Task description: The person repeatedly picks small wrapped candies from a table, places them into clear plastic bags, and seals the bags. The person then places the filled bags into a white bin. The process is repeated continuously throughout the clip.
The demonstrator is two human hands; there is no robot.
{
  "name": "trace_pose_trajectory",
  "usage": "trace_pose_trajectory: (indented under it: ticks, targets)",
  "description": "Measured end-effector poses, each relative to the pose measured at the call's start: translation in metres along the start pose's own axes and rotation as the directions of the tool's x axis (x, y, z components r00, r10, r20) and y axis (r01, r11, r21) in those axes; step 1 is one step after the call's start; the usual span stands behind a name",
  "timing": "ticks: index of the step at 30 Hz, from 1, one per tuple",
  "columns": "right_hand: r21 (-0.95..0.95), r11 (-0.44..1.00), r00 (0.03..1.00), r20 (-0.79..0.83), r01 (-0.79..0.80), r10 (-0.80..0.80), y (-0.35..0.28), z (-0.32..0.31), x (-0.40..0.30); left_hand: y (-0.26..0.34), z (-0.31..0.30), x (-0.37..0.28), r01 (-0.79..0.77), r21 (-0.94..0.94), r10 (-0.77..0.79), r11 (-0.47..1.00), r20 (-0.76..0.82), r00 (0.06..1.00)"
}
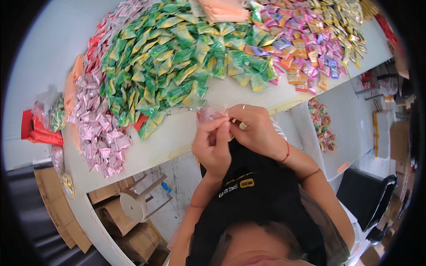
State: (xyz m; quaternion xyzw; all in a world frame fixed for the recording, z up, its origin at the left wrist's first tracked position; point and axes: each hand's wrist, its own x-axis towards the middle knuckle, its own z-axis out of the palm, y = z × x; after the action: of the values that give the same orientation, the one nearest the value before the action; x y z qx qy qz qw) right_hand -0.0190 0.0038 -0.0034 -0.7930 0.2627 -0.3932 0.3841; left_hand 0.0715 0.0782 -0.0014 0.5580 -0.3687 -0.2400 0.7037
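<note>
My left hand [213, 143] and my right hand [254, 129] meet in front of my chest at the table's near edge. Their fingertips pinch the gathered top of a small clear bag [213, 112] with pinkish contents. Beyond them lies a large heap of green and yellow wrapped packets [173, 56]. Pale pink wrapped sweets [103, 139] are piled at the left. Pink, orange and purple packets [306, 56] spread to the right, with gold stick-shaped packets [346, 30] past them. A stack of peach-coloured bags [224, 10] lies on the green heap.
Left of the table [159, 141] is a red package [41, 129]. At the right stands a white bin [339, 133] holding filled bags [322, 126], near a black chair [361, 198]. Cardboard boxes [133, 236] and a round white stool-like object [133, 206] are below left.
</note>
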Motion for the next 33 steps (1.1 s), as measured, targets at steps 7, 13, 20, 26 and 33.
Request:
trace_pose_trajectory:
  ticks: [7,13,20,26,33]
  targets:
    - [0.009,0.996,0.996,-0.011,-0.092,0.092,0.013,-0.009,0.010,0.006,0.003,-0.006,0.237,-0.128,-0.204,0.963,0.226,0.953]
    - [-0.452,0.888,0.987,-0.081,0.088,-0.139,0.063,-0.094,0.052,-0.006,-0.008,0.032,0.088,-0.266,-0.132,0.960,-0.155,0.979]
    - [-0.726,0.636,0.962,0.243,0.264,-0.121,0.112,-0.106,0.102,-0.004,-0.002,0.051,0.057,-0.296,-0.107,0.953,-0.154,0.982]
    - [0.218,0.948,0.972,0.082,-0.233,0.220,0.106,-0.133,0.152,-0.013,-0.013,0.070,0.038,-0.284,-0.080,0.958,-0.136,0.988]
    - [0.920,0.315,0.860,0.046,-0.235,0.508,0.109,-0.170,0.211,-0.015,-0.014,0.083,0.081,-0.284,-0.122,0.955,-0.127,0.984]
